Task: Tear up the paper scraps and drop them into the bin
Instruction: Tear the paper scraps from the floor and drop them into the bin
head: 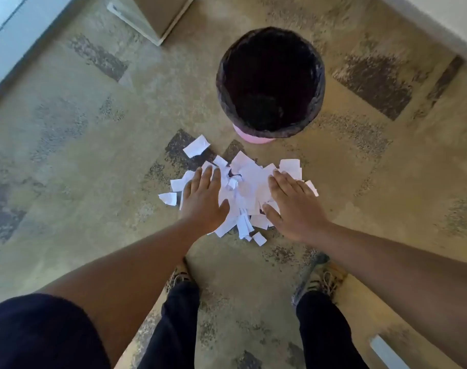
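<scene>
Carpet floor (80, 155) wide open left and right of the work. Bin (270, 81) upright, dark liner, just beyond the paper scraps (247, 187) heaped on the floor. Left hand (204, 201) and right hand (293, 206) flat on the heap's side edges, fingers straight, grasping nothing.

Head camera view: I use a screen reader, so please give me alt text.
Two hands, left and right, rest flat with straight fingers on a pile of torn white paper scraps on patterned carpet. Just beyond stands a pink bin with a black liner.
</scene>
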Motion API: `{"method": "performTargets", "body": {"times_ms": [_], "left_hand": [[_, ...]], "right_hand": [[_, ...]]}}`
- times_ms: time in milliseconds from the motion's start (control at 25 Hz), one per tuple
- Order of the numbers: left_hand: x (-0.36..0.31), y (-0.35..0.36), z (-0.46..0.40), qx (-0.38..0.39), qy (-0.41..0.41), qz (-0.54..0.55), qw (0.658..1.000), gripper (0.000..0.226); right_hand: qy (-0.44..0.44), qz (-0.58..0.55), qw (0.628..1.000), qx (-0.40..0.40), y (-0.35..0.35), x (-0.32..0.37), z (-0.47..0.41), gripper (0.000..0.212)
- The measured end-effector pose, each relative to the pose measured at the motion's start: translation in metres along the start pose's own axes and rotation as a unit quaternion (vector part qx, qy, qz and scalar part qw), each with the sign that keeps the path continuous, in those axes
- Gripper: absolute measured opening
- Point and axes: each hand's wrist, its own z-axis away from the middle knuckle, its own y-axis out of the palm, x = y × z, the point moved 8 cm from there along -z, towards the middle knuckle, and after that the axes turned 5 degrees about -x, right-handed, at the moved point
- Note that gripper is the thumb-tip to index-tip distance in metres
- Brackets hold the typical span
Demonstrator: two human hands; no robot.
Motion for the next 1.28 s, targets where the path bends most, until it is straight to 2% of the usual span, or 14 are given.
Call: {"method": "performTargets", "body": {"times_ms": [120,240,360,440,520,680,800,920,1080,1120,1200,1280], "left_hand": [[0.021,0.055,-0.018,0.077,-0.022,-0.017,0.997,0.081],[0.034,0.097,-0.037,0.12,-0.057,0.034,0.991,0.08],[0.048,0.121,-0.061,0.127,-0.121,0.137,0.975,0.074],[0.062,0.134,-0.079,0.113,-0.171,0.2,0.958,0.078],[0.074,0.146,-0.091,0.098,-0.195,0.227,0.949,0.084],[0.089,0.166,-0.107,0.093,-0.188,0.212,0.954,0.093],[0.09,0.173,-0.113,0.069,-0.182,0.223,0.955,0.09],[0.089,0.182,-0.115,0.07,-0.188,0.256,0.946,0.071],[0.091,0.187,-0.114,0.085,-0.172,0.225,0.955,0.015],[0.091,0.185,-0.113,0.079,-0.162,0.218,0.959,0.007],[0.092,0.18,-0.112,0.069,-0.14,0.208,0.966,0.014],[0.092,0.176,-0.108,0.076,-0.129,0.208,0.967,0.013]], "right_hand": [[0.012,-0.04,0.995,0.095,0.064,-0.011,-0.021,0.068],[0.075,-0.131,0.975,0.164,0.113,-0.02,-0.04,0.064],[0.206,-0.257,0.929,0.168,0.148,-0.034,-0.053,0.054],[0.27,-0.3,0.902,0.156,0.168,-0.042,-0.06,0.051],[0.28,-0.319,0.895,0.135,0.178,-0.042,-0.071,0.055],[0.256,-0.356,0.889,0.129,0.192,-0.04,-0.099,0.078],[0.253,-0.391,0.872,0.15,0.207,-0.037,-0.113,0.081],[0.261,-0.45,0.838,0.163,0.219,-0.034,-0.118,0.081],[0.27,-0.496,0.81,0.157,0.227,-0.033,-0.115,0.075],[0.269,-0.502,0.808,0.153,0.227,-0.033,-0.115,0.073],[0.272,-0.501,0.809,0.144,0.226,-0.036,-0.114,0.07],[0.278,-0.49,0.815,0.135,0.225,-0.038,-0.113,0.067]]}}
